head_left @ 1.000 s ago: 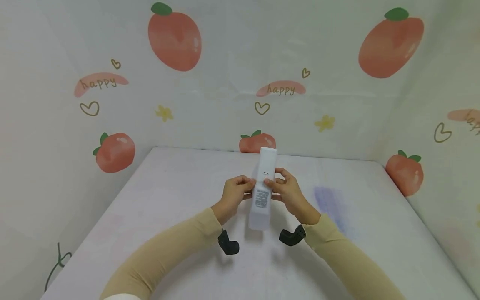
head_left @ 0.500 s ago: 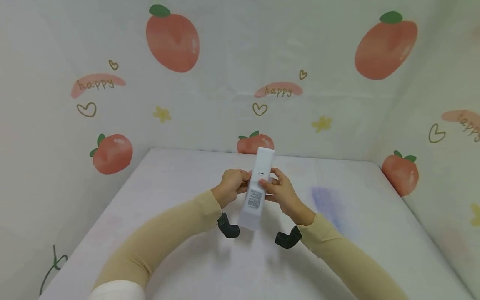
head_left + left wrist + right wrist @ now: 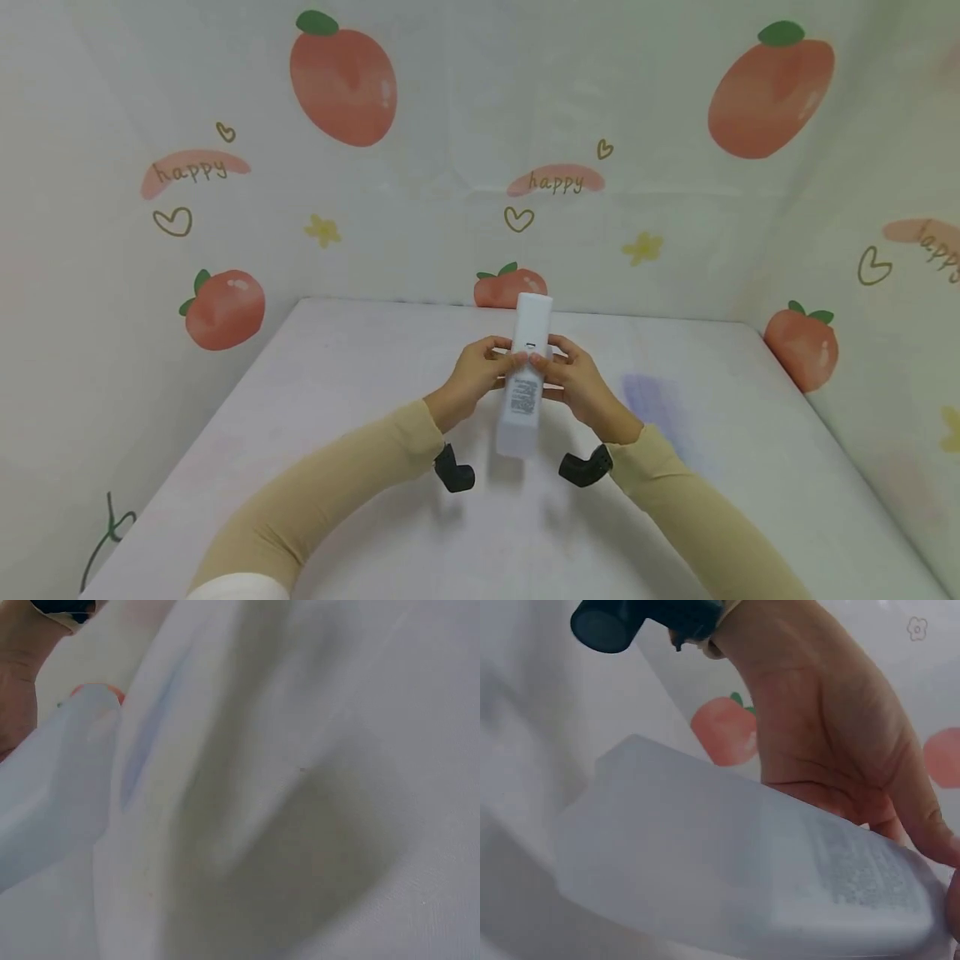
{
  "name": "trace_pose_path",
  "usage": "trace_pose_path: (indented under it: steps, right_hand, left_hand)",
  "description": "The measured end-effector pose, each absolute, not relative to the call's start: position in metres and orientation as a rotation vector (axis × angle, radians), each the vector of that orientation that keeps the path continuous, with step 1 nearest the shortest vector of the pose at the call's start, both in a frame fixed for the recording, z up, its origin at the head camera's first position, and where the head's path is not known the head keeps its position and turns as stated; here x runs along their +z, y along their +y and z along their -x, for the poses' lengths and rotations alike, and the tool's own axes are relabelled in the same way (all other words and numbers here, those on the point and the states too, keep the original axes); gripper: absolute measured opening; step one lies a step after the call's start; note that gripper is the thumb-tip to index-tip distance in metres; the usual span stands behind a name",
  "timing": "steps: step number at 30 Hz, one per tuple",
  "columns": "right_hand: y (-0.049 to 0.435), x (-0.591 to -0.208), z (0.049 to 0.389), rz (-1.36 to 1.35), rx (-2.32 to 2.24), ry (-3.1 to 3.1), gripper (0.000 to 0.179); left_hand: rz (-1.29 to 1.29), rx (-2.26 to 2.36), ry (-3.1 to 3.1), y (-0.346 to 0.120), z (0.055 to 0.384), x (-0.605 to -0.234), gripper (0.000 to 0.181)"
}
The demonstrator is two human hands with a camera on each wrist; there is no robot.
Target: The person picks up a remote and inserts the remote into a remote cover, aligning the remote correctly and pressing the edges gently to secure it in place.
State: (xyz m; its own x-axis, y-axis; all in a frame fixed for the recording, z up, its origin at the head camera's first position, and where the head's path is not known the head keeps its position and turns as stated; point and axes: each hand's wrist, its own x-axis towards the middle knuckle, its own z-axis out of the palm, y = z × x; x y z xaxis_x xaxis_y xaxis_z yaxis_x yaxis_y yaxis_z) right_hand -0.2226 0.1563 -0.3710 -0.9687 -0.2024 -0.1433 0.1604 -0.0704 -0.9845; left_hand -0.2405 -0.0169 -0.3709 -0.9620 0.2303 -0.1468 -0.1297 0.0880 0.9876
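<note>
A long white box-shaped device (image 3: 529,358) is held up over the table, tilted slightly. Its near face carries a small slot and a block of grey printed text, and its lower end looks translucent. My left hand (image 3: 474,377) grips it from the left, thumb on the near face below the slot. From the other side my right hand (image 3: 581,385) holds it, its thumb close to the left one and its fingers behind. The device's lower part (image 3: 682,847) fills much of the right wrist view. In the left wrist view, its translucent end (image 3: 64,780) shows at the left edge.
A white table (image 3: 360,350) lies beneath, with a faint purple smear (image 3: 652,408) to the right. A white curtain (image 3: 442,100) printed with fruit stands behind and at the sides. Black wrist cameras (image 3: 454,471) hang below both cuffs.
The device's lower end swung left, then came back nearly upright. My left hand drew back to its edge, then set its thumb on the near face again. The right hand kept its hold.
</note>
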Motion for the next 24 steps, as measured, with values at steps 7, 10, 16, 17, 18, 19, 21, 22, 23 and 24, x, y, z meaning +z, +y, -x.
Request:
trace_pose_path:
  steps: [7, 10, 16, 17, 18, 19, 21, 22, 23, 24]
  right_hand:
    - [0.16, -0.373, 0.224, -0.023, -2.212, 1.757, 0.068]
    - [0.159, -0.376, 0.223, -0.064, -2.246, 1.672, 0.059]
    - [0.148, -0.386, 0.218, -0.152, -2.389, 1.67, 0.008]
    - [0.145, -0.387, 0.217, -0.17, -2.433, 1.677, 0.006]
    - [0.142, -0.389, 0.216, -0.198, -2.475, 1.687, 0.008]
    - [0.14, -0.39, 0.214, -0.219, -2.513, 1.696, 0.01]
    - [0.137, -0.391, 0.213, -0.212, -2.565, 1.717, 0.012]
    - [0.137, -0.392, 0.213, -0.213, -2.576, 1.736, 0.012]
    - [0.136, -0.392, 0.214, -0.213, -2.578, 1.761, 0.013]
    - [0.136, -0.392, 0.216, -0.235, -2.576, 1.777, 0.014]
  left_hand:
    - [-0.112, 1.937, 2.134, -0.021, 0.24, -0.376, 0.04]
    - [-0.061, 2.007, 2.104, -0.022, 0.24, -0.376, 0.04]
    - [-0.085, 2.04, 2.099, -0.021, 0.239, -0.374, 0.039]
    - [-0.1, 2.029, 2.105, -0.02, 0.239, -0.374, 0.039]
    - [-0.115, 2.015, 2.111, -0.019, 0.239, -0.375, 0.039]
    - [-0.132, 1.997, 2.124, -0.019, 0.239, -0.375, 0.039]
    - [-0.149, 1.961, 2.147, -0.018, 0.238, -0.375, 0.039]
    - [-0.155, 1.943, 2.159, -0.018, 0.238, -0.375, 0.039]
    - [-0.16, 1.929, 2.166, -0.018, 0.238, -0.375, 0.039]
    - [-0.164, 1.917, 2.168, -0.018, 0.237, -0.375, 0.04]
